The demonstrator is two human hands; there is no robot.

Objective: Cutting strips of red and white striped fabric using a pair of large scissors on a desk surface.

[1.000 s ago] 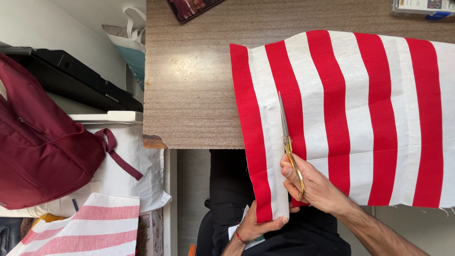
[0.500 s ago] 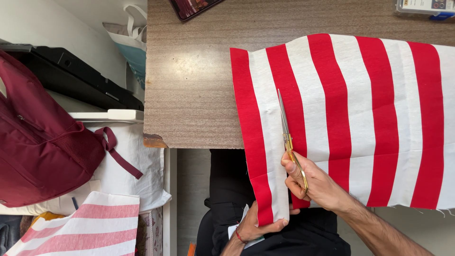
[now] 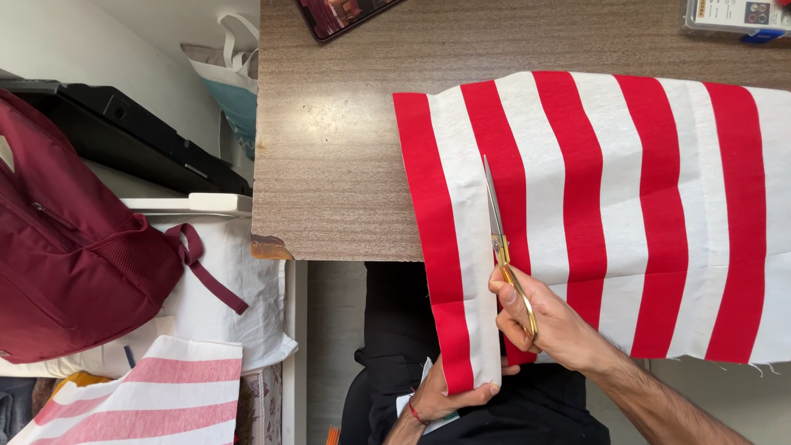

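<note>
right hand (image 3: 548, 321) grips scissors (image 3: 503, 239); left hand (image 3: 449, 395) pinches striped cloth (image 3: 610, 206).

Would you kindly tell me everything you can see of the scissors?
The scissors have gold-coloured handles and long, slim, silvery blades. They look like metal. The blades appear closed or nearly so, pointing away from the person along the edge between a white and a red stripe of the striped cloth, which lies on the wooden table. The right hand holds the handles, fingers through the loops; the left hand pinches the cloth's near edge.
</note>
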